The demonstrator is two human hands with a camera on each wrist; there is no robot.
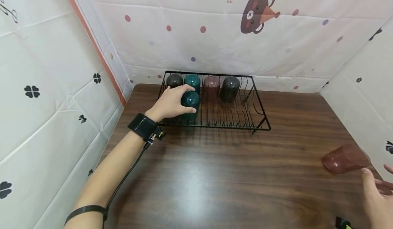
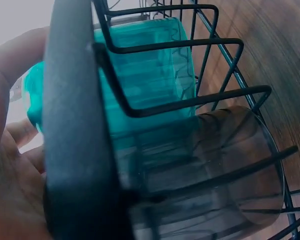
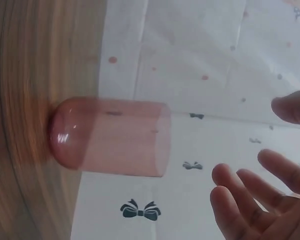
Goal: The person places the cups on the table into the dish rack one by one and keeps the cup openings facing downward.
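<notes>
In the head view my left hand [image 1: 172, 103] reaches over the front left of the black wire rack [image 1: 230, 126]. Its thumb and fingers grip a teal glass cup [image 1: 190, 100] that stands upside down there. The left wrist view has this teal cup [image 2: 145, 70] behind the wires, with a grey see-through cup [image 2: 215, 175] beside it. Far to the right, a pink glass cup [image 1: 345, 159] stands upright on the table. Just beside its rim is my right hand [image 1: 379, 191], fingers spread and apart from the cup, as the right wrist view also shows.
More upside-down cups line the rack's back row: a dark one [image 1: 174, 80], a teal one [image 1: 192, 80], a pink one [image 1: 212, 86] and a dark grey one [image 1: 229, 89]. Patterned sheets [image 1: 196, 48] border the brown wooden table [image 1: 245, 174]. A black strapped device [image 1: 342, 223] shows at bottom right.
</notes>
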